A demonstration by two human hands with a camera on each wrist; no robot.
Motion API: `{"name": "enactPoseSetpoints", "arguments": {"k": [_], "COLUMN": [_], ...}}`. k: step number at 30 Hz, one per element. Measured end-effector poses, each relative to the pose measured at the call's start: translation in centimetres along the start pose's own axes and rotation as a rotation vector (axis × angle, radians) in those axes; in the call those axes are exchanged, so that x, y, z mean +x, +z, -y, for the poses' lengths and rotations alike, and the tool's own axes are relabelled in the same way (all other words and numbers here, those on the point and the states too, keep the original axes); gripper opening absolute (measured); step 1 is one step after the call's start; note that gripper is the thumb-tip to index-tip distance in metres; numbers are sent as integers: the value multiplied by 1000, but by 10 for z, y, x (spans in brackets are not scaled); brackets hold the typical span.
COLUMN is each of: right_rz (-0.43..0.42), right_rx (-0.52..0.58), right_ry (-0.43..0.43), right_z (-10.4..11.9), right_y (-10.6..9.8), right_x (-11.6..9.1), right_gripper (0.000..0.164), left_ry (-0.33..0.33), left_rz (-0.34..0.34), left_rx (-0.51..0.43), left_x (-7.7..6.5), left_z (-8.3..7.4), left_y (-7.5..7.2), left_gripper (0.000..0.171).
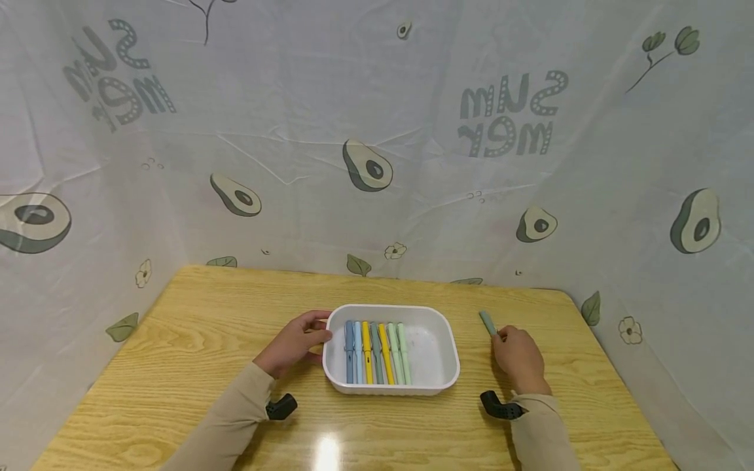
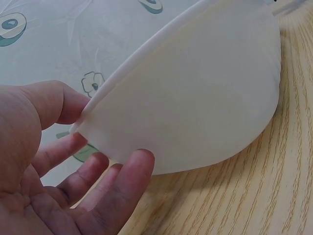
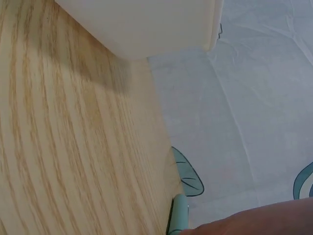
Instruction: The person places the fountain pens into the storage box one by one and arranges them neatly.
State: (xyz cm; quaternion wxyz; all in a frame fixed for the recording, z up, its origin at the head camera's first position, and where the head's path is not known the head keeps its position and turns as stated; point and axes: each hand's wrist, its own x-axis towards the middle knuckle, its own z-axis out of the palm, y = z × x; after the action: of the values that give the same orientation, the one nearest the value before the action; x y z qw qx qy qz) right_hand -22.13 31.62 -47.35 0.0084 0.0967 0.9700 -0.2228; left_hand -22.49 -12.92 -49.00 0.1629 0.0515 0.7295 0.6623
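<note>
A white plastic tray (image 1: 432,353) sits on the table, with several capped pens (image 1: 377,353) side by side in its left and middle part: blue, light blue, yellow, grey-green and pale green. My left hand (image 1: 297,343) holds the tray's left end. In the left wrist view its thumb is at the rim (image 2: 142,51) and the other fingers are by the outer wall. To the right of the tray, my right hand (image 1: 520,356) pinches a grey-green pen (image 1: 487,322) by its near end. Only the pen's tip part shows in the right wrist view (image 3: 179,214).
The wooden table (image 1: 235,307) carries the tray. A whitish curtain (image 1: 294,131) printed with avocados and leaves hangs behind and at both sides. Each wrist wears a black camera mount (image 1: 501,407).
</note>
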Motion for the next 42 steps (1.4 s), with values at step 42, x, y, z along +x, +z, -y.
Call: {"name": "enactPoseSetpoints", "arguments": {"k": [42], "right_rz": [9], "right_rx": [25], "right_ry": [-41], "right_z": [22], "right_y": [1], "right_x": [-3], "right_gripper": [30], "left_ry": [-14], "left_rz": [2], "left_rx": [-14], "left_x": [1], "left_z": [-1], "left_y": [1], "left_gripper": [47]}}
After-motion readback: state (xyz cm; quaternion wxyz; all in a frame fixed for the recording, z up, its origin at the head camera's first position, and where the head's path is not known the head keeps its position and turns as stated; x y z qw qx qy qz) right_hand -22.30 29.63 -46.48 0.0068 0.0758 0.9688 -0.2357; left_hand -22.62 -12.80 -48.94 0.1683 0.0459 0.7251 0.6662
